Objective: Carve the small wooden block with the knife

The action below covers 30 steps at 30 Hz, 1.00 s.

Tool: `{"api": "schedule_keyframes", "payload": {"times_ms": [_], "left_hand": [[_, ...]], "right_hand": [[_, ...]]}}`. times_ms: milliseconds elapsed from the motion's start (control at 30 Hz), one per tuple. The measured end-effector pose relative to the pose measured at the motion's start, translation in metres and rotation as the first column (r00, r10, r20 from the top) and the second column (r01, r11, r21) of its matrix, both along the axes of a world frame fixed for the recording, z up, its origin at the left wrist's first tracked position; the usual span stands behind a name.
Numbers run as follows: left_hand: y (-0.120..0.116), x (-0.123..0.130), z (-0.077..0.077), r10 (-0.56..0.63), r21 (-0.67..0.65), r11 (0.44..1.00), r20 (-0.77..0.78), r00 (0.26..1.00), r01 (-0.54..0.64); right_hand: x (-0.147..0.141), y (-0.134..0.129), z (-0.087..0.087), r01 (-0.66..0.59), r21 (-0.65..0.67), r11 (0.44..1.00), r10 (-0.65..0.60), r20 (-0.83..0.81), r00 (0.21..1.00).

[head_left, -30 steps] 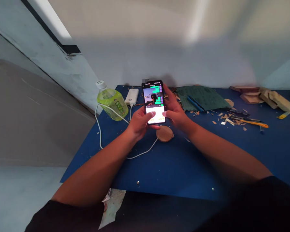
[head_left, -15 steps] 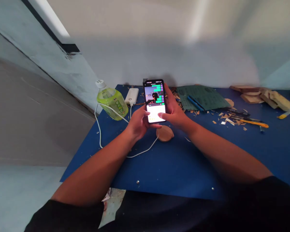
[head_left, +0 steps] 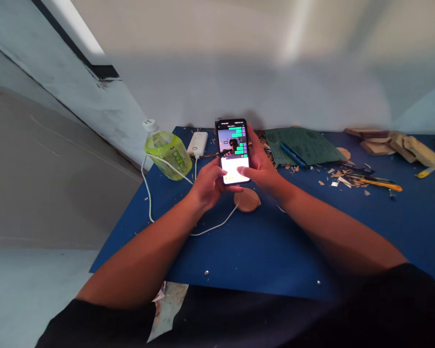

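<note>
Left hand (head_left: 207, 186) and right hand (head_left: 263, 169) held the phone (head_left: 232, 140), fingers clamped on its sides; a wooden disc (head_left: 247, 200) lay just below the fingers.

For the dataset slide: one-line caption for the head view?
Left hand and right hand hold a smartphone over a blue table near a wooden disc.

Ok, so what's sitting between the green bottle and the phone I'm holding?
In the head view, a white power bank lies on the blue tabletop, between the plastic bottle of green drink and the smartphone.
</note>
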<state>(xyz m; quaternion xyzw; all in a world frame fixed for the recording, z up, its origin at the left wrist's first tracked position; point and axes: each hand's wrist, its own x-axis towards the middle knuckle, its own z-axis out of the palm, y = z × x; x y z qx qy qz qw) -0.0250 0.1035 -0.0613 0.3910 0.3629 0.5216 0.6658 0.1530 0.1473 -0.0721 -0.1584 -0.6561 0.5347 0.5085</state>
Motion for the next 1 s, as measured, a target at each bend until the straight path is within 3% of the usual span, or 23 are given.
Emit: {"api": "schedule_keyframes", "payload": {"times_ms": [200,400,633,1000], "left_hand": [[-0.0028,0.0016,0.0037,0.010,0.000,1.000,-0.035,0.999,-0.010],[-0.0026,0.0012,0.0029,0.009,0.014,1.000,-0.046,0.999,-0.009],[-0.0014,0.0014,0.0034,0.001,-0.023,1.000,-0.003,1.000,-0.001],[-0.0010,0.0022,0.0041,0.009,-0.020,1.000,-0.031,0.999,-0.009]], "right_hand": [[-0.0005,-0.0026,0.0006,-0.012,-0.042,0.999,0.010,-0.039,0.999],[-0.0020,-0.0041,0.0037,0.044,-0.057,0.997,-0.043,0.022,0.999],[0.0004,-0.0065,0.0079,0.025,-0.130,0.991,-0.023,0.014,1.000],[0.0005,-0.0039,0.0053,-0.014,-0.139,0.990,0.003,-0.076,0.997]]}}
